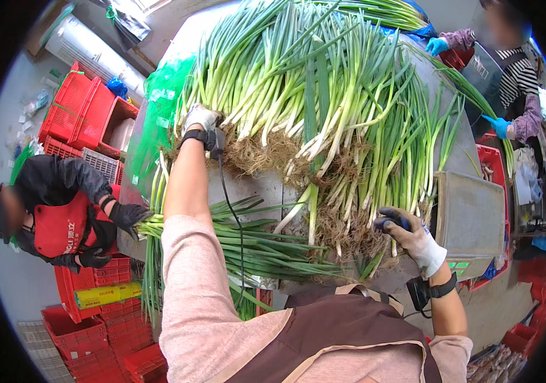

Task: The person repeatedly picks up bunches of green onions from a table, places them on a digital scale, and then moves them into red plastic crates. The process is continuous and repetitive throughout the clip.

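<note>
A broad heap of green onions (273,72) covers the far part of the table, leaves pointing away and tangled brown roots (253,151) towards me. My left hand (201,118), in a white work glove with dark patches, reaches to the white stalk bases at the heap's left edge. Its fingers are partly hidden, so its grip cannot be made out. To the right, my right hand (409,234), in the same kind of glove, hovers by the roots of a nearer pile (373,182). Its fingers are curved and apart, with nothing seen between them.
More green onions (263,244) lie crosswise under my left arm, their stalks by a co-worker's black-gloved hand (129,218). Another person's blue-gloved hand (498,127) holds several onions at right. A grey plastic bin (469,215), green netting (158,110) and red crates (74,332) stand around.
</note>
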A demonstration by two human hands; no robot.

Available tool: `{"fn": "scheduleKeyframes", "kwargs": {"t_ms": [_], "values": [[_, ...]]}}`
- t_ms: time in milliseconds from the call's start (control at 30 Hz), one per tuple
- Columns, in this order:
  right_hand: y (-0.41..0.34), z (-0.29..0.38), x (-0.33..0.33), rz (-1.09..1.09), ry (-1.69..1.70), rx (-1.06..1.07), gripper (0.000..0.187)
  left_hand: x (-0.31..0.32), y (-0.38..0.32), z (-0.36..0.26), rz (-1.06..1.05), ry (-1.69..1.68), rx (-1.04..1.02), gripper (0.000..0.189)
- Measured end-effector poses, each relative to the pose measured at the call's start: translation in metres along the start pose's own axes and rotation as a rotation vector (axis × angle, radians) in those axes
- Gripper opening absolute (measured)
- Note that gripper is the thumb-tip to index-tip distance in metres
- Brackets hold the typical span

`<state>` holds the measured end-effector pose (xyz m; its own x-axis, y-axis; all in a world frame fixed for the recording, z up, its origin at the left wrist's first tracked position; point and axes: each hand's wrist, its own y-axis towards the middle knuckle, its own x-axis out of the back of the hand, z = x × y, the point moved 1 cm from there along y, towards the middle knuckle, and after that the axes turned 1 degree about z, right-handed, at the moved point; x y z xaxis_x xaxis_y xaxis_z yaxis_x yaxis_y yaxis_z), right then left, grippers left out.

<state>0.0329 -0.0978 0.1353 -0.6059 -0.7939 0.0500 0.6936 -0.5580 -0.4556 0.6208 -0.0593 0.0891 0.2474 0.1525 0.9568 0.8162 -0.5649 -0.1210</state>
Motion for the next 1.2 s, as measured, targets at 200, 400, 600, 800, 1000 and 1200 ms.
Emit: {"fn": "scheduleKeyframes", "kwargs": {"t_ms": [200, 400, 600, 800, 1000, 1200], "values": [[0.007, -0.03, 0.016, -0.085, 0.075, -0.018, 0.035, 0.021, 0.037, 0.02, 0.11, -0.339, -0.095, 0.031], [0.02, -0.027, 0.007, 0.006, 0.048, -0.007, 0.035, 0.038, 0.019, 0.005, 0.577, -0.776, -0.533, 0.024], [0.022, -0.027, 0.002, 0.096, -0.001, 0.002, 0.037, 0.016, 0.011, -0.021, 0.126, -0.319, -0.162, 0.043], [0.02, -0.034, 0.001, 0.086, 0.038, -0.029, 0.037, 0.004, 0.005, -0.034, -0.156, -0.059, -0.064, 0.066], [0.025, -0.034, -0.008, 0.113, 0.01, -0.058, 0.036, -0.003, -0.008, -0.049, -0.203, 0.03, -0.033, 0.058], [0.031, -0.035, -0.014, 0.126, -0.03, -0.059, 0.035, -0.006, -0.004, -0.051, -0.084, -0.071, -0.039, 0.056]]}}
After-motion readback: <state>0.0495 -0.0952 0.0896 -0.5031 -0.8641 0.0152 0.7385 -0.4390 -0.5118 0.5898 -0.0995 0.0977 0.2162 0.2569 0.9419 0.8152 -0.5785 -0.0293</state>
